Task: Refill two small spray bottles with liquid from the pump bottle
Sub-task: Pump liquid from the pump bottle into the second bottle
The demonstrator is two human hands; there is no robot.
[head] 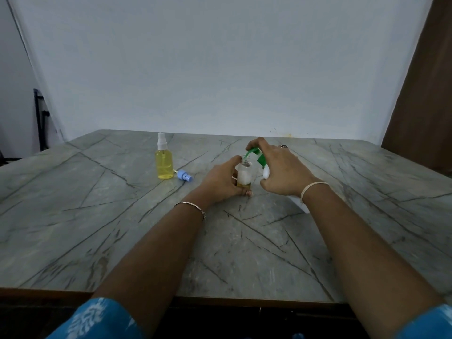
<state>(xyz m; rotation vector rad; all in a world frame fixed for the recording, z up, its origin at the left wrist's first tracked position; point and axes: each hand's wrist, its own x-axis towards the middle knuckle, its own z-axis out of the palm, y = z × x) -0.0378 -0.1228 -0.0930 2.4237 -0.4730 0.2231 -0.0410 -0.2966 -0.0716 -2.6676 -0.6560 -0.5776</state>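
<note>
Landmark: a small clear plastic spray bottle (244,176), uncapped, stands upright at mid-table with a thin layer of yellow liquid in its bottom.

Left hand: the left hand (221,178) grips the clear bottle from its left side, its fingers (248,193) curled round the lower body and clamped on it. A thin metal bracelet (190,206) circles the wrist.

Right hand: the right hand (281,171), just right of the clear bottle, holds a white plastic pump bottle (266,172). Its fingers close round the neck, and one finger lies over the green pump head (254,152). A pale band (313,188) sits on the wrist and a ring (283,146) on one finger.

Pump bottle: tilted, its spout reaching down to the clear bottle's open mouth, its white base showing under the right wrist. Whether that base touches the table cannot be told.

Second bottle: a yellow-filled clear spray bottle (164,165) with a white spray top stands upright well to the left of the clear bottle, slightly farther from the person.

Loose cap: a blue spray cap (184,176) lies on its side between the two small bottles, just beside the yellow one.

Table: a grey stone-look table (122,216) crossed by dark veins carries everything.

Backdrop: a plain white wall (220,69) rises behind the clear bottle.

Sleeves: blue patterned sleeves (93,319) show at the near edge.
</note>
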